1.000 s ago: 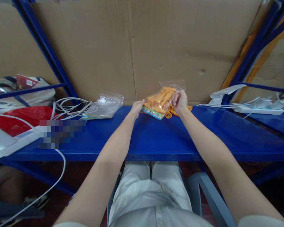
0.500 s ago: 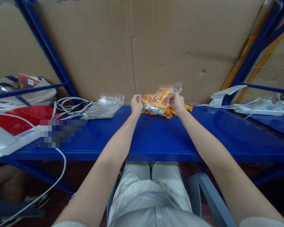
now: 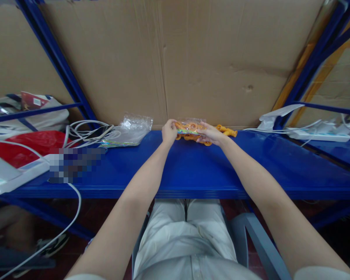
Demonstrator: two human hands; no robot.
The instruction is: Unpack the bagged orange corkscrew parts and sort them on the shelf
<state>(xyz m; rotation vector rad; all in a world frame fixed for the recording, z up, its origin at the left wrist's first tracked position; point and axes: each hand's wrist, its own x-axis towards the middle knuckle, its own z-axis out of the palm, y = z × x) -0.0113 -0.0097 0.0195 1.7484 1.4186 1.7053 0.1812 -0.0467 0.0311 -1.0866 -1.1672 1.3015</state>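
Note:
A clear plastic bag [image 3: 189,123] with orange plastic pieces inside and a colourful printed strip lies between my hands near the cardboard wall. My left hand [image 3: 169,131] pinches the bag's left end. At its right end my right hand [image 3: 211,134] grips the bag, with fingers partly hidden behind and under it. More orange plastic pieces [image 3: 230,132], tube-like with round open ends, lie on the blue table just past my right hand and under the bag. Their exact kind I cannot make out.
A stack of clear plastic bags [image 3: 131,132] lies left of my hands, beside coiled white cables [image 3: 90,130]. Further left are a red plastic bag [image 3: 32,146] and a white power strip [image 3: 23,175]. Another power strip [image 3: 321,135] lies at right. Cardboard [image 3: 221,58] stands behind the blue table [image 3: 198,171].
The bag has been lowered and tipped flatter, its upper end no longer standing up. My right hand has moved down and left along it; my left hand keeps hold.

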